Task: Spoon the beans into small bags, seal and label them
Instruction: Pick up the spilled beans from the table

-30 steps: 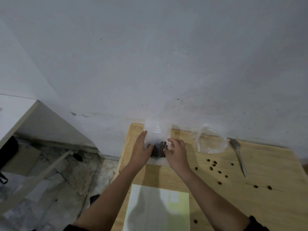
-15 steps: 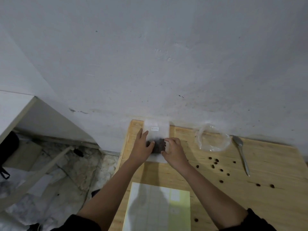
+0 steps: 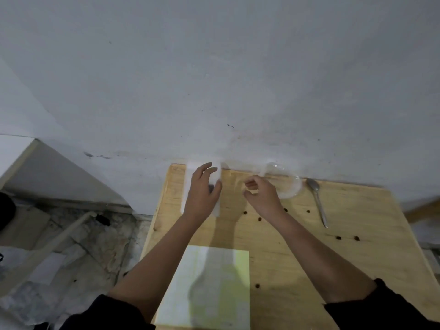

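A small white bag of dark beans (image 3: pixel 190 172) lies flat at the table's far left corner, against the wall. My left hand (image 3: pixel 202 194) rests on top of it with fingers spread and nearly straight, covering most of the beans. My right hand (image 3: pixel 262 196) hovers to the right of the bag, fingers loosely curled, holding nothing. A clear plastic bag (image 3: pixel 288 184) sits crumpled behind the right hand. A metal spoon (image 3: pixel 317 201) lies on the table to its right. Several loose beans (image 3: pixel 338 238) are scattered over the wood.
A pale yellow-white label sheet (image 3: pixel 207 287) lies at the near edge of the wooden table (image 3: pixel 357 258). The grey wall rises right behind the table. To the left the table ends and a cluttered floor (image 3: pixel 71 246) lies below.
My right hand has come off the bean bag and moved right, toward the clear bag. My left hand has slid up over the bean bag and now lies flat on it.
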`<action>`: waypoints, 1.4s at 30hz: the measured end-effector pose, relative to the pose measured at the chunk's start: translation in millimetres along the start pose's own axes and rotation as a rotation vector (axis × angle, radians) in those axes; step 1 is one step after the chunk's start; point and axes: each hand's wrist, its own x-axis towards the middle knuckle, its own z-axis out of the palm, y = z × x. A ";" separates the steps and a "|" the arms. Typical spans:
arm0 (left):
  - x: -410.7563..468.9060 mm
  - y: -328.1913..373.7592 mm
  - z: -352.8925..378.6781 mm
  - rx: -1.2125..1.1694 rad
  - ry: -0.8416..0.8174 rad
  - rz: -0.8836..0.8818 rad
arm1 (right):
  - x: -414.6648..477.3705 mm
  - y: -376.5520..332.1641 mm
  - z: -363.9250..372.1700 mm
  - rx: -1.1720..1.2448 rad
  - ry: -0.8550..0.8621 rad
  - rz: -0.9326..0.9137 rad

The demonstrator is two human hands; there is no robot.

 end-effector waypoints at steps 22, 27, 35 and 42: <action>-168.8 -29.4 91.4 0.353 -0.307 -0.086 | -152.0 136.8 15.4 -0.148 -0.403 -0.075; -169.1 -31.6 93.6 0.329 -0.287 -0.091 | -154.6 136.8 23.1 -0.147 -0.345 -0.094; -168.4 -29.5 99.4 0.338 -0.262 -0.110 | -159.7 141.2 22.1 -0.151 -0.337 -0.141; -158.4 -26.7 112.3 0.396 -0.278 -0.088 | -159.1 141.3 -0.2 0.092 -0.234 0.056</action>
